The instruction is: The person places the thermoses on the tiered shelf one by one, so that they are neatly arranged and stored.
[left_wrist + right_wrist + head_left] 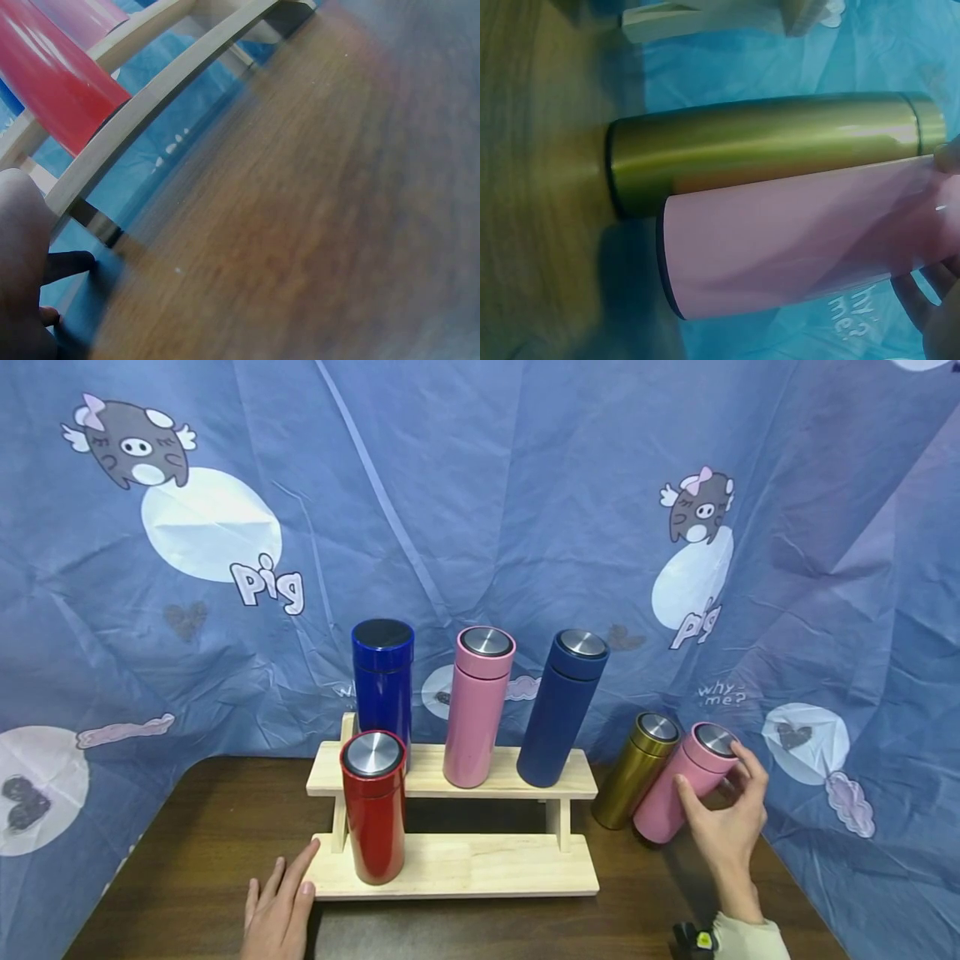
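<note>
My right hand [726,827] grips a pink thermos [678,793] near its lid, thumb on one side and fingers on the other. Just left of it stands a gold thermos [633,777]; in the right wrist view the pink bottle [795,247] overlaps the gold one [765,146]. My left hand [276,910] lies with extended fingers at the left end of a two-tier wooden stand [510,868]. A red thermos [378,827] stands on the lower shelf, close to that hand. On the upper shelf are a glossy blue thermos [384,693], another pink thermos [474,727] and a navy thermos [558,718].
The stand rests on a dark brown wooden table [420,931]. A blue cloth [585,510] printed with pigs and hearts hangs behind the table and along its sides. A dark strap [690,937] shows at my right wrist, by a pale sleeve [750,939].
</note>
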A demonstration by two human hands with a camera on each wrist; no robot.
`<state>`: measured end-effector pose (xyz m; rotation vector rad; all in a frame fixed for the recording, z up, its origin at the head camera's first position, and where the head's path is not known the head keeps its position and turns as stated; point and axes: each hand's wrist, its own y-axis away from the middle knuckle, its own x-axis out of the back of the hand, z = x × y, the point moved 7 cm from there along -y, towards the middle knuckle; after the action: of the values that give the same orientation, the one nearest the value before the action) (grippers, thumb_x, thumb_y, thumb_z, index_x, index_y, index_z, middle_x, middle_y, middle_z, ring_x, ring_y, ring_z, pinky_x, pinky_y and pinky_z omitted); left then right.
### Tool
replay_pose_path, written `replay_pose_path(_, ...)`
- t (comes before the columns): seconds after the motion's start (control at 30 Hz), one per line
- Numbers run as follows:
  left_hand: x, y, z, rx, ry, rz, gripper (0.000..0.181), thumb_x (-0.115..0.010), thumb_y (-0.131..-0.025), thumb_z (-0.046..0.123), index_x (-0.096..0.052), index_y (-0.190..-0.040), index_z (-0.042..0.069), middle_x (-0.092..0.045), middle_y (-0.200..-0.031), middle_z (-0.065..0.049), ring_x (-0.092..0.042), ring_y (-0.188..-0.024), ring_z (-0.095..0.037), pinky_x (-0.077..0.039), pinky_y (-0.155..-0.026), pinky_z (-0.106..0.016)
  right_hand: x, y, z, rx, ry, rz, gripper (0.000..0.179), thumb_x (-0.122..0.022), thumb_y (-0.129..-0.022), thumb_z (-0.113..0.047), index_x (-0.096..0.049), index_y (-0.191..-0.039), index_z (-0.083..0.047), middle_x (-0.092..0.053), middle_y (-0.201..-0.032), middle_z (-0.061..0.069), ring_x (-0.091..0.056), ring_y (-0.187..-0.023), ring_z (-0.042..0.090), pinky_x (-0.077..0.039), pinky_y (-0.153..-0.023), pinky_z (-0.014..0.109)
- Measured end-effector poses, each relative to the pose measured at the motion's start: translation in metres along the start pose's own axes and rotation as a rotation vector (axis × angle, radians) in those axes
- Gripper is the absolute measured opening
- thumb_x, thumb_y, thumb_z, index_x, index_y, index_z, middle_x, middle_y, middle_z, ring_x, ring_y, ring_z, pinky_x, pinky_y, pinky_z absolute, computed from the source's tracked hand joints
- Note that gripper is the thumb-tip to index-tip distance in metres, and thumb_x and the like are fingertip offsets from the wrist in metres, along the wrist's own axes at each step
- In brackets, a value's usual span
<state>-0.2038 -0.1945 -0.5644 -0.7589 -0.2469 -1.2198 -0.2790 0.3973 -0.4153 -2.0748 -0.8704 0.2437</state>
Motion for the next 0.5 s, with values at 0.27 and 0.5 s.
replay_pose_path(0.27,0.0,0.0,0.0,0.007,0.0,-0.013,0.045,-0.041,-0.119,0.02,-0.051,-0.162,0.013,-0.057,-0.158,-0.025,-0.041,-0.142,-0.077,-0.001,-0.126,-0.084,0.006,-0.005,-0.05,0.042,-0.063,0.016,0.084,-0.087,-0.075,0.013,-0.054,-0.152,0.004,-0.065,-0.148,-0.011,-0.065,-0.115,-0.004,-0.051,-0.093,0.01)
replay_pose_path(0.5,0.0,0.0,0.0,0.009,0.0,-0.018,0.045,-0.04,-0.119,0.02,-0.051,-0.162,0.014,-0.056,-0.158,-0.026,-0.041,-0.142,-0.077,-0.001,-0.126,-0.084,0.01,-0.009,-0.067,0.077,-0.103,0.019,0.084,-0.085,-0.074,0.014,-0.052,-0.152,0.008,-0.068,-0.134,-0.019,-0.067,-0.11,-0.002,-0.052,-0.09,0.011)
